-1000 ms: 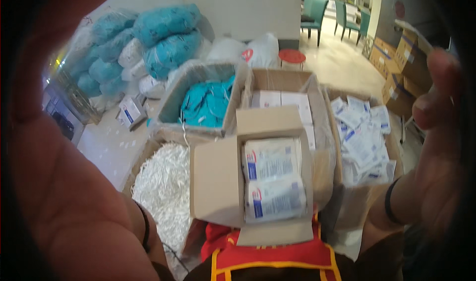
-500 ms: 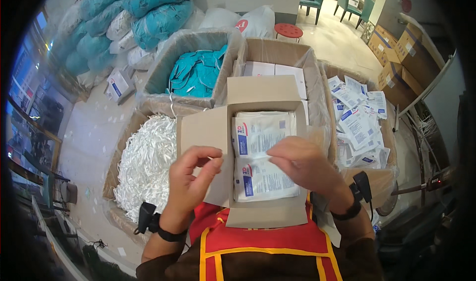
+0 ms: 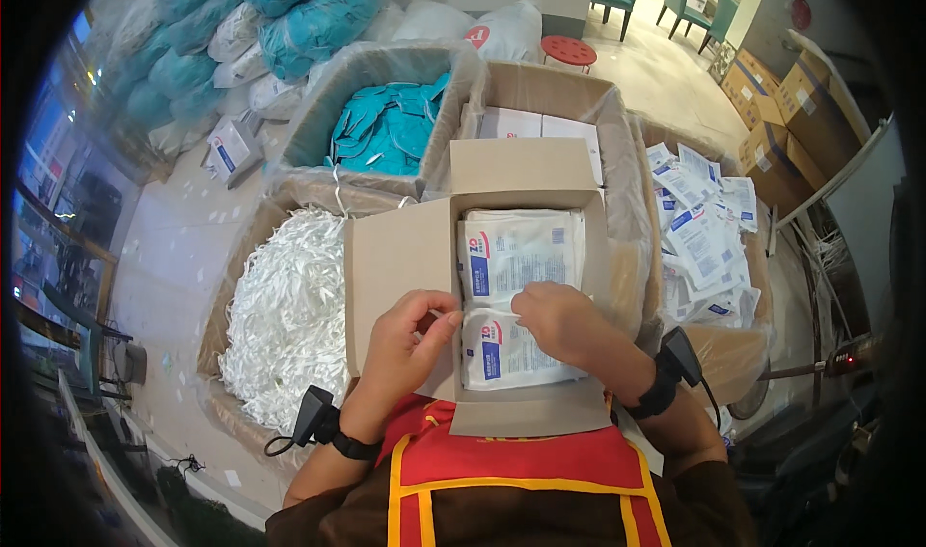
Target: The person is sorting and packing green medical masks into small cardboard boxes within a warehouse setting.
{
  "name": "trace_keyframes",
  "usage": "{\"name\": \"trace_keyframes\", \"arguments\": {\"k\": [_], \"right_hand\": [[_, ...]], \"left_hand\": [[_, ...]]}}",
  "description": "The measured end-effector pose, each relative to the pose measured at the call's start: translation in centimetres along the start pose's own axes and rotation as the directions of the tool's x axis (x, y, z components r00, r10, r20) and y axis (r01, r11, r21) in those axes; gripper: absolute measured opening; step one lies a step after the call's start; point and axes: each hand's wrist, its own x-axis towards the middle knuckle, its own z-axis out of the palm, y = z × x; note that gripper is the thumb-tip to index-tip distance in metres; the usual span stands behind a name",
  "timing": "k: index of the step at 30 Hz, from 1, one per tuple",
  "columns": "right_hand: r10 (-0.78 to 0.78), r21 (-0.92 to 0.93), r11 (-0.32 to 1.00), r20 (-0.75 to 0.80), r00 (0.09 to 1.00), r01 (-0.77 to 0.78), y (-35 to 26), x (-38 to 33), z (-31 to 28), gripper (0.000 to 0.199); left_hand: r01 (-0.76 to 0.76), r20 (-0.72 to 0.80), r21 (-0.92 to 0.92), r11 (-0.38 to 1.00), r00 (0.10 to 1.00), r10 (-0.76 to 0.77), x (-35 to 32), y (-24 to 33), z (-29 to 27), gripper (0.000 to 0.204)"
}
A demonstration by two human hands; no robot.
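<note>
An open cardboard box (image 3: 400,287) stands in front of me with its flaps folded out. Inside lie two stacks of flat white packets printed in blue and red, the far packet (image 3: 531,258) and the near packet (image 3: 521,359). My left hand (image 3: 410,340) hovers over the box's left edge, thumb and forefinger pinched; what is between them, if anything, is too small to tell. Where the two stacks meet, the closed fingers of my right hand (image 3: 559,325) are at the near packet's upper edge. Their tips are partly hidden, so I cannot tell whether they grip it.
A carton of white ear-loop strands (image 3: 285,325) stands left, one with teal mask-like pieces (image 3: 391,127) far left. White boxes (image 3: 574,142) fill a carton behind; loose packets (image 3: 699,238) fill another at right. Bulging bags (image 3: 318,31), a red stool (image 3: 569,51) and brown cartons (image 3: 820,103) stand farther off.
My right hand has lowered and moved left to the line between the stacks. My left hand has shifted right toward the packets, its thumb and forefinger closer together. The view has shifted slightly.
</note>
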Motion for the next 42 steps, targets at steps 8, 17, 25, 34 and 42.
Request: {"name": "trace_keyframes", "arguments": {"k": [8, 17, 25, 34, 42], "right_hand": [[0.123, 0.143, 0.984, -0.087, 0.989, -0.11, -2.5, -0.3, -4.2, 0.009], [-0.04, 0.17, 0.981, -0.307, 0.951, 0.096, -3.1, 1.4, -4.9, 0.01], [-0.162, -0.012, 0.986, -0.228, 0.96, 0.164, -4.1, 0.4, -5.6, 0.013], [-0.221, 0.026, 0.97, -0.325, 0.919, 0.243, -8.1, -2.7, -8.6, 0.016], [-0.016, 0.071, 0.996, -0.44, 0.898, 0.052, -4.7, -1.6, -8.4, 0.018]], "left_hand": [[-0.136, 0.139, 0.181, 0.974, 0.984, 0.111, 1.6, 1.1, 1.8, 0.013], [-0.102, 0.022, -0.071, 0.992, 0.994, 0.104, 2.6, 2.6, 2.9, 0.011], [0.192, 0.127, -0.413, 0.89, 0.98, -0.153, 2.9, 2.7, 3.2, 0.017], [0.053, -0.334, 0.168, 0.984, 0.942, 0.006, 6.9, -4.2, 0.0, 0.024], [-0.38, 0.221, 0.236, 0.894, 0.917, 0.331, 2.9, 4.1, 0.4, 0.023]]}}
